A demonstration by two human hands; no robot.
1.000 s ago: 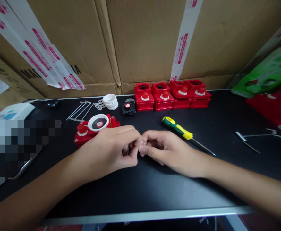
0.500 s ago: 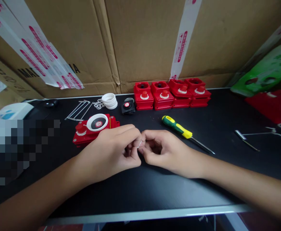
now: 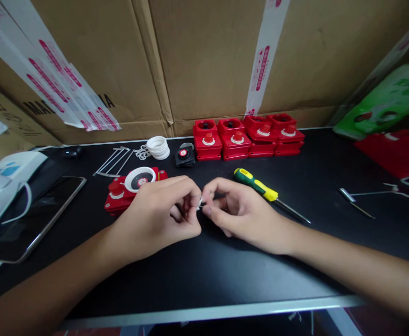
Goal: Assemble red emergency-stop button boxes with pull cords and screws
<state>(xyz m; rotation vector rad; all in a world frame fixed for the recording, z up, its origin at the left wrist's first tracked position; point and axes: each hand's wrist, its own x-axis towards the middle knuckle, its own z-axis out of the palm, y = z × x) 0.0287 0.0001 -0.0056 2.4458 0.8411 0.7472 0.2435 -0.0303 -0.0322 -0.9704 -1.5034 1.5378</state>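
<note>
Lots of brown cardboard (image 3: 208, 60) fills the top of the frame, with a black table (image 3: 225, 275) under it across the middle and bottom. Both bare hands are near the middle of the frame, over the table. Half a second ago their fingertips were pressed together; now they have come a little way apart. The left hand (image 3: 158, 214) is bent in, with its thumb and pointing finger pinched tight on something tiny. The right hand (image 3: 243, 214) is curled close beside it with its finger and thumb nearly together, but I cannot tell if it is holding anything. Four red boxes (image 3: 208, 150) sit in a row in the upper middle, in the same spots as before. Another red box (image 3: 115, 203), left of the middle, has a white ring on top and is partly hidden by the left hand. A green and yellow screwdriver (image 3: 257, 184) lies right of the middle, just behind the right hand, and has not moved. Smallest of all is the white piece (image 3: 199, 203), at the left fingertips in the middle of the frame. It looks thin and a bit bent, and more of it shows now. Its full shape is hidden by the fingers.
</note>
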